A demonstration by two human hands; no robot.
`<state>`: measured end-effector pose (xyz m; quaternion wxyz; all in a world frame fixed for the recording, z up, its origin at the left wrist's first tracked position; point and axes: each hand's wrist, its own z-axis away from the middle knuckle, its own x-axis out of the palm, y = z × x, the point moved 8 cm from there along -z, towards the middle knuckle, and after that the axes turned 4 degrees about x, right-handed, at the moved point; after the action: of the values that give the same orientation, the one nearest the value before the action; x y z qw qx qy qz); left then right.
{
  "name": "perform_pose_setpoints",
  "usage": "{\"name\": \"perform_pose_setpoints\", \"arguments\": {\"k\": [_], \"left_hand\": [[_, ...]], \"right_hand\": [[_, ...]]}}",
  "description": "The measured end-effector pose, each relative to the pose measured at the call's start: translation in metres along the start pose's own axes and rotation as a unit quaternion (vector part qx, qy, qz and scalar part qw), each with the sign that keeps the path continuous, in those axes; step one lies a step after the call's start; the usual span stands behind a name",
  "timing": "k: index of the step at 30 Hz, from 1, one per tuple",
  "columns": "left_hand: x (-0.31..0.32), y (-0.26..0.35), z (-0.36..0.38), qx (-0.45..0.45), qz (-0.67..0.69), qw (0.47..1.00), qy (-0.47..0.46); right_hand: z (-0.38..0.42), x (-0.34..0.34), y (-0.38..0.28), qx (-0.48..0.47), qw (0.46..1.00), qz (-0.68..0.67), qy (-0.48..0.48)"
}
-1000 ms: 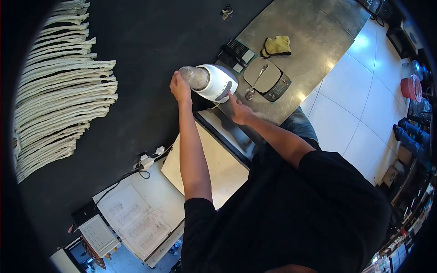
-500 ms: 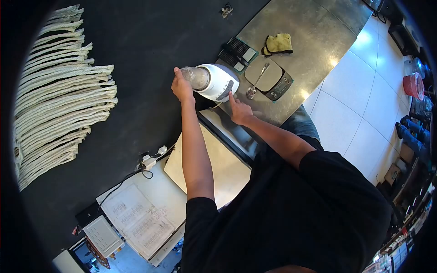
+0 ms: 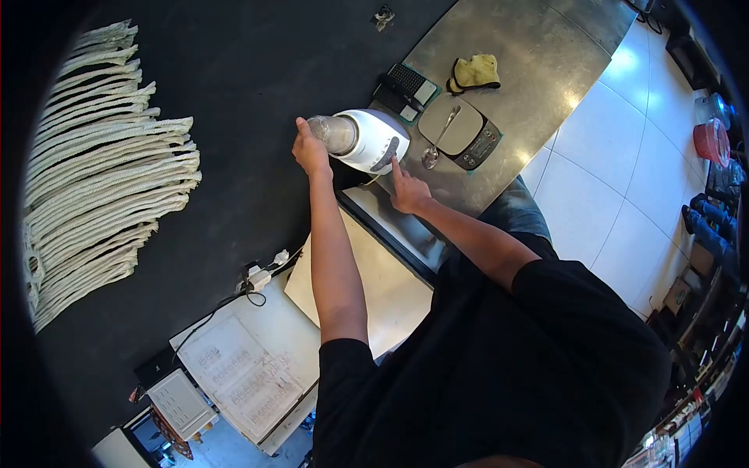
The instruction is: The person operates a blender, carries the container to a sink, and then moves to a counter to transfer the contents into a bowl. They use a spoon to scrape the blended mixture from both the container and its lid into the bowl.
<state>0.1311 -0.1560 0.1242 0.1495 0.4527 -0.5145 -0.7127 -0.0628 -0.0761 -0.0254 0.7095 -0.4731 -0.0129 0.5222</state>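
A white blender [image 3: 381,140] with a clear jar [image 3: 334,134] stands at the edge of the metal counter. My left hand [image 3: 311,150] is closed over the far end of the jar, its fingers partly hidden by the jar. At the blender's grey control panel, the outstretched index finger of my right hand [image 3: 409,189] touches the lower end. Nothing is held in that hand, and its other fingers are curled. Beside the blender, a kitchen scale [image 3: 456,129] has a metal spoon [image 3: 430,158] lying across its left side.
A black and white gridded device [image 3: 406,91] and a yellow cloth [image 3: 475,72] lie on the metal counter [image 3: 538,86]. White ropes [image 3: 117,179] hang against the dark wall. A pale flat top [image 3: 367,285] is below my arms, with plugs and cables [image 3: 257,277] beside it.
Both hands keep their places on the blender. Only the camera view has shifted slightly.
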Motion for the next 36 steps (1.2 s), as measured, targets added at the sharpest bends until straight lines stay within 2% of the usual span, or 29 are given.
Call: {"name": "perform_pose_setpoints", "arguments": {"k": [11, 20, 24, 26, 36], "left_hand": [[-0.002, 0.006, 0.006, 0.011, -0.020, 1.000, -0.005], [0.000, 0.005, 0.004, 0.007, -0.025, 1.000, -0.004], [0.000, 0.007, 0.005, 0.009, -0.032, 0.999, -0.014], [0.001, 0.008, 0.005, 0.011, -0.035, 0.999, -0.013], [0.001, 0.007, 0.004, 0.006, -0.004, 1.000, -0.016]], "right_hand": [[-0.005, -0.001, -0.012, 0.021, 0.999, -0.016, -0.044], [-0.008, 0.007, -0.008, 0.014, 0.998, -0.068, 0.006], [-0.009, 0.009, -0.007, 0.007, 0.995, -0.096, -0.003], [-0.008, 0.007, -0.007, 0.023, 0.996, -0.075, -0.040], [-0.007, 0.007, -0.010, 0.028, 0.995, -0.088, -0.037]]}}
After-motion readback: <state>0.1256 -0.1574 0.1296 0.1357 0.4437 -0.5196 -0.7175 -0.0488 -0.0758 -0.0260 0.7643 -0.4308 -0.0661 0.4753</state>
